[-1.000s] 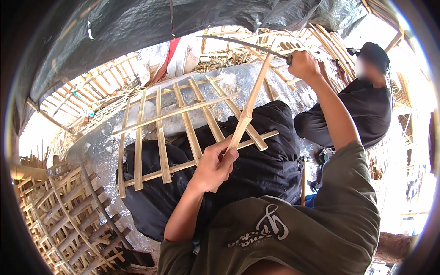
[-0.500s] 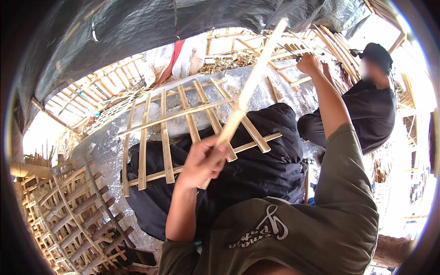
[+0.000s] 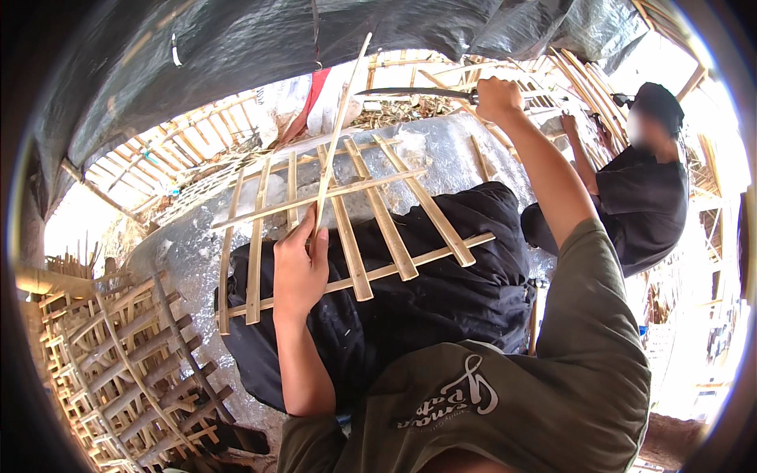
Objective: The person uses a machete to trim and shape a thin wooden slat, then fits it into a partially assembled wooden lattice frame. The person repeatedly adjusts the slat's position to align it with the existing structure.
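My left hand [image 3: 301, 264] is closed around the lower end of a thin bamboo strip [image 3: 341, 118], which points up and away, seen nearly edge-on. Up at the right, my right hand [image 3: 499, 100] grips the handle of a long knife [image 3: 414, 91]. Its dark blade lies almost level and points left toward the strip's upper part; a small gap shows between them. Across my black-trousered lap [image 3: 465, 296] rests an open bamboo lattice [image 3: 367, 229], several slats crossed by two longer strips. My left hand is over the lattice's near left part and hides some of it.
A person in black [image 3: 643, 181] sits close by on the right. At lower left stands a stack of finished-looking bamboo lattices [image 3: 130, 363]. A dark plastic sheet [image 3: 236, 63] hangs low overhead. Loose bamboo strips [image 3: 579, 87] lean at the far right.
My left hand has moved left, and the bamboo strip has turned from its broad face to its edge. My right hand has come left, bringing the knife blade across toward the strip.
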Demonstrator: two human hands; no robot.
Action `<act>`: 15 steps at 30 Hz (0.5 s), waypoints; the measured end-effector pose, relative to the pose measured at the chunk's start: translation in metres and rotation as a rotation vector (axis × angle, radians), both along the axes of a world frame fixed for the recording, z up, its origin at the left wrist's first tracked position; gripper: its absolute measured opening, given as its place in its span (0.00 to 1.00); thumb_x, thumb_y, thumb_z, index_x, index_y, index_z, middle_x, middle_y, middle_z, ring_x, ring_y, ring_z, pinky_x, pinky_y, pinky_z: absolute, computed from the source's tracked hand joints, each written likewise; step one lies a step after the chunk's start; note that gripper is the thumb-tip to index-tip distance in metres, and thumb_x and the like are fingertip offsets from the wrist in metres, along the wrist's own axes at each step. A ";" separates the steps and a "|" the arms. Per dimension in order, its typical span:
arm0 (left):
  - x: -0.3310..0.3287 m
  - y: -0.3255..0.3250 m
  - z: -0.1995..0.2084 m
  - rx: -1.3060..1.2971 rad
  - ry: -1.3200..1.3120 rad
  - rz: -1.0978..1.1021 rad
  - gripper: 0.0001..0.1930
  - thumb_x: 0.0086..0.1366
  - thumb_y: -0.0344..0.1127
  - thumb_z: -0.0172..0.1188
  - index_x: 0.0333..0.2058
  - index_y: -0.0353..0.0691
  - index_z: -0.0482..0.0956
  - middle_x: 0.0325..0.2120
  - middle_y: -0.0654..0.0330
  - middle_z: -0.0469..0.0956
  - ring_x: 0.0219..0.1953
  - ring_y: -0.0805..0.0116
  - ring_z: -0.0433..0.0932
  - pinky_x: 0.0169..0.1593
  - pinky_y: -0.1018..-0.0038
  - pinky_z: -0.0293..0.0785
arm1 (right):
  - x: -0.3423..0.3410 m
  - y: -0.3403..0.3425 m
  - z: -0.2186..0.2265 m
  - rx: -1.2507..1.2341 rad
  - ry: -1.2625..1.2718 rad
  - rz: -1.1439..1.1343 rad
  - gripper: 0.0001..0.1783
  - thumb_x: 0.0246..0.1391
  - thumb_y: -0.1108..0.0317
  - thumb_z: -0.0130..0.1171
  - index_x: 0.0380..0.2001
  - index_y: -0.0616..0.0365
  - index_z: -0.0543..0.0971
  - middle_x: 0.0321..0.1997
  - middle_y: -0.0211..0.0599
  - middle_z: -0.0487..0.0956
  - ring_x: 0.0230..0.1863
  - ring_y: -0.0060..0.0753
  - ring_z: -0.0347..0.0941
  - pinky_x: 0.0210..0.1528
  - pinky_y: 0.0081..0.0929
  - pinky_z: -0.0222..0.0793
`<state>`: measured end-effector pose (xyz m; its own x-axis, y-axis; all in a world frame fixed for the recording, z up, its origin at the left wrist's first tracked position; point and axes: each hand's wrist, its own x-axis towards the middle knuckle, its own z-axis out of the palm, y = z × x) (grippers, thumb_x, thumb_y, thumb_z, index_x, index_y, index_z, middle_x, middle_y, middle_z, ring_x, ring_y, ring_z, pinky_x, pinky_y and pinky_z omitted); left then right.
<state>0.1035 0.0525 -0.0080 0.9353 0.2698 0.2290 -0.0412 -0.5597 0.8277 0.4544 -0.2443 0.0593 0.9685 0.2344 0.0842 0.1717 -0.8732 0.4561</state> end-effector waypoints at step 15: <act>0.006 0.011 -0.010 -1.086 -0.013 -0.219 0.28 0.76 0.40 0.54 0.71 0.45 0.62 0.31 0.58 0.79 0.26 0.75 0.73 0.20 0.82 0.71 | -0.109 -0.005 -0.057 0.957 0.306 0.075 0.26 0.53 0.48 0.70 0.26 0.64 0.80 0.20 0.40 0.78 0.23 0.36 0.74 0.29 0.39 0.69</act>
<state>0.1096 0.0632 -0.0178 0.9866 0.1623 -0.0186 -0.0631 0.4838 0.8729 0.3455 -0.2489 0.0019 0.9655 0.2598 0.0189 0.2335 -0.8311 -0.5047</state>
